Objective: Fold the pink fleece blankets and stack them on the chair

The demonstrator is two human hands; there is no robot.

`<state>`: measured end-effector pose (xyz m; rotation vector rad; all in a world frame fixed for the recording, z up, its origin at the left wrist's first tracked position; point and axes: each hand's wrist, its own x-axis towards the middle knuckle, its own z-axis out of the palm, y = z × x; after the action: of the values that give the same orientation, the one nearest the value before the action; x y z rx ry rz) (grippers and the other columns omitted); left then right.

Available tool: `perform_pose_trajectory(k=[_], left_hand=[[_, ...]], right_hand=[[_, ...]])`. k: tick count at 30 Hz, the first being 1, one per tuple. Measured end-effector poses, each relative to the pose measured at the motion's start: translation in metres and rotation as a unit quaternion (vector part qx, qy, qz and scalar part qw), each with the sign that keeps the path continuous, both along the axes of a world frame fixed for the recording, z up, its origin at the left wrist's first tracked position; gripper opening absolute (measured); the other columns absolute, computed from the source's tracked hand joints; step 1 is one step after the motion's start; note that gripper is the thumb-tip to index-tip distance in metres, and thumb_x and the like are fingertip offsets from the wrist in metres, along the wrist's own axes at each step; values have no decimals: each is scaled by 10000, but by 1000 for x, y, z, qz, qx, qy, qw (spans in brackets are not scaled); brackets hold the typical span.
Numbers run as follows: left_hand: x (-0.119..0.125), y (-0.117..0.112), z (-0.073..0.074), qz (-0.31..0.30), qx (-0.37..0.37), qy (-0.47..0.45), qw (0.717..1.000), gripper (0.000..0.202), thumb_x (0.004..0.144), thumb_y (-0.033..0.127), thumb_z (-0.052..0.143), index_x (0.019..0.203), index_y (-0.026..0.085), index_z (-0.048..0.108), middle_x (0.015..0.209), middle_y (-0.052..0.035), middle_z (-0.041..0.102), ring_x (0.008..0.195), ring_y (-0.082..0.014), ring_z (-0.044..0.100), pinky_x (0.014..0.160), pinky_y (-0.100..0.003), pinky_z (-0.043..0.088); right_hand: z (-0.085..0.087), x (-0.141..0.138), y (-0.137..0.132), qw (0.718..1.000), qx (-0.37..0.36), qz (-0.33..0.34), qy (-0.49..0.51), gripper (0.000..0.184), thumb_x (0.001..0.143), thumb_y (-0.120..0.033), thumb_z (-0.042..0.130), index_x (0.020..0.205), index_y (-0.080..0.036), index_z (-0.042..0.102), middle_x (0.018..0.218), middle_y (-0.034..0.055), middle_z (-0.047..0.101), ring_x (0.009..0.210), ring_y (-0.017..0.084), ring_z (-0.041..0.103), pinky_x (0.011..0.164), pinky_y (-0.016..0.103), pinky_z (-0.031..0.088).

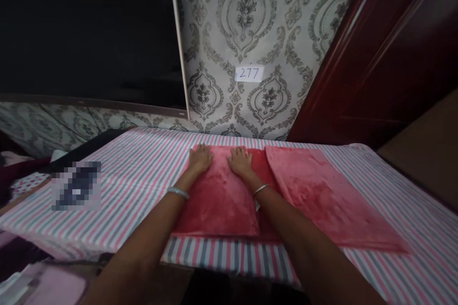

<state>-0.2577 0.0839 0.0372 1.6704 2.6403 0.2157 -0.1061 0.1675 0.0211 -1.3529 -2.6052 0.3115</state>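
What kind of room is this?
Probably a room in someone's home: there's a big dark screen, fancy patterned wallpaper and a table with a striped cloth, where red fabric lies under two hands.

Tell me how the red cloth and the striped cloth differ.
The red cloth is mottled red and pink; the striped cloth has pink, gray and white stripes. The red cloth lies folded on top; the striped cloth spreads out beneath it and covers more area. Both show some pink.
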Motion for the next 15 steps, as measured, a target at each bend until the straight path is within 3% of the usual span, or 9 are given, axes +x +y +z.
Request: perform_pose_trajectory(k=[4, 8, 15], left_hand=[[14, -7, -22, -28, 16, 40, 999, 578, 1031, 363, 287, 1556, 194, 461, 1669, -165, 358, 1564, -324, 282, 1237, -648, 193], [14, -5, -39, -31, 16, 67, 997, 598, 1034, 365, 285, 1597, 199, 401, 1672, -171, 349, 1564, -332, 280, 1236, -644, 183], [11, -2, -37, -30, 12, 56, 998, 612, 1047, 412, 262, 1610, 202, 374, 1683, -165, 331, 1565, -326, 273, 1228, -648, 192]], right_hand=[[-3, -13, -24, 997, 26, 65, 11, 550, 1075, -358, 287, 1594, -217, 404, 1699, 99, 317, 1580, 260, 239, 1268, 559, 136], [-21, -13, -36, 998, 17, 64, 20, 566, 1080, -365, 254, 1593, -186, 410, 1699, 108, 311, 1573, 266, 259, 1257, 546, 178], [-18, 16, -21, 999, 12, 21, -32, 721, 1056, -532, 325, 1613, -75, 334, 1708, 186, 241, 1598, 277, 175, 1275, 512, 98]])
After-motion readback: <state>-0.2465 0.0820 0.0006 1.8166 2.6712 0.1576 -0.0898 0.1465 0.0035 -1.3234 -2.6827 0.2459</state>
